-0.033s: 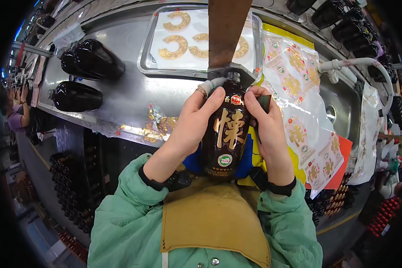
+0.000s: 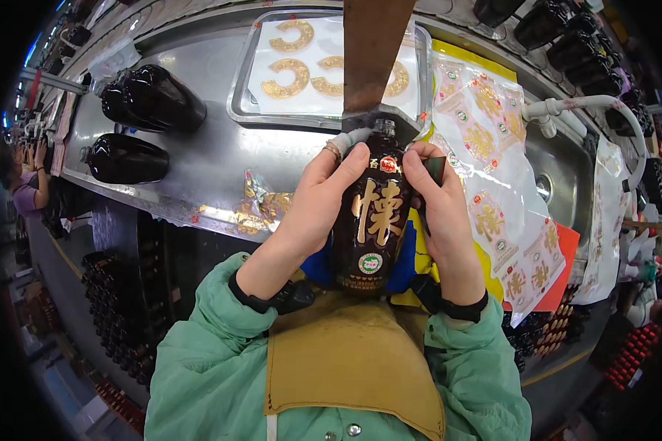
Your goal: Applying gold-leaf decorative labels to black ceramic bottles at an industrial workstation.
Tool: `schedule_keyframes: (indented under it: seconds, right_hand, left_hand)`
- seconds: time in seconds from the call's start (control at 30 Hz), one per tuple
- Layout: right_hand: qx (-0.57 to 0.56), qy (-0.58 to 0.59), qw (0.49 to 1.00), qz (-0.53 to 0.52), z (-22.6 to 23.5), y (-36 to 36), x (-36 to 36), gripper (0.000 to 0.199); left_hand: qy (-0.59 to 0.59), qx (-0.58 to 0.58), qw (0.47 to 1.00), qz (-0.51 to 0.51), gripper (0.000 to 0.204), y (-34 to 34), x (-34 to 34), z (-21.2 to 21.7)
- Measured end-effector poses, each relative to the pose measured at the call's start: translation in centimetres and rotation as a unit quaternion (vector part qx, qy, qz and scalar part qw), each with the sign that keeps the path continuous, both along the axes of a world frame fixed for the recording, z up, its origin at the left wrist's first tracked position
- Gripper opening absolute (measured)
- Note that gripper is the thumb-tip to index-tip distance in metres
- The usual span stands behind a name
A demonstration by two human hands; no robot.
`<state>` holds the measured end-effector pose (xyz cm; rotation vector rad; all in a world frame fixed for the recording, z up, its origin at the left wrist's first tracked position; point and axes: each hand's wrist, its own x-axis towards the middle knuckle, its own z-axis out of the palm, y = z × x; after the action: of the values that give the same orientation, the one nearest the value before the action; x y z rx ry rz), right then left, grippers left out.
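A dark glossy bottle [image 2: 375,220] with gold lettering, a red emblem and a round green-and-white mark lies between my hands, its neck pointing away. My left hand [image 2: 312,198] is closed on its left shoulder, thumb along the glass; white wrapping covers a fingertip near the neck. At the right shoulder, my right hand [image 2: 445,206] has thumb and fingers bent against the bottle. It also holds a dark green flat piece [image 2: 435,170], partly hidden by the fingers. Printed decal sheets [image 2: 485,140] lie just to the right.
Dark bottles [image 2: 129,158] lie on the metal bench [image 2: 224,158] at left. Beyond my hands is a metal tray [image 2: 235,99] with gold curved decals [image 2: 285,78]. A brown upright bar [image 2: 375,51] stands ahead. To the right are a sink [image 2: 566,165] and pale pipe [image 2: 603,103].
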<state>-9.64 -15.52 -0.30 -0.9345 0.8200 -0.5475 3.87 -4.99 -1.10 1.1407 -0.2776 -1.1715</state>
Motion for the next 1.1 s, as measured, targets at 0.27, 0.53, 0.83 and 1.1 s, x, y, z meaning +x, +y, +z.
schedule_keyframes:
  seconds: [0.27, 0.53, 0.83, 1.1]
  right_hand:
    - [-0.011, 0.034, 0.999, 0.002, 0.0, 0.4, 0.2, 0.033]
    - [-0.008, 0.02, 1.0, 0.004, -0.7, 0.2, 0.2, 0.03]
    - [0.007, -0.003, 1.0, -0.006, -1.0, 0.3, 0.4, 0.03]
    - [0.046, -0.007, 0.999, 0.025, -1.0, -0.3, -0.8, 0.029]
  left_hand:
    - [0.035, -0.022, 0.999, -0.022, 0.041, -0.3, 0.0, 0.1]
    - [0.037, -0.013, 0.999, -0.002, 0.049, -0.1, -0.4, 0.4]
    - [0.046, -0.031, 0.998, -0.003, 0.047, 0.1, -0.5, 0.0]
    - [-0.156, -0.045, 0.984, 0.074, 0.053, 1.8, -1.3, -0.3]
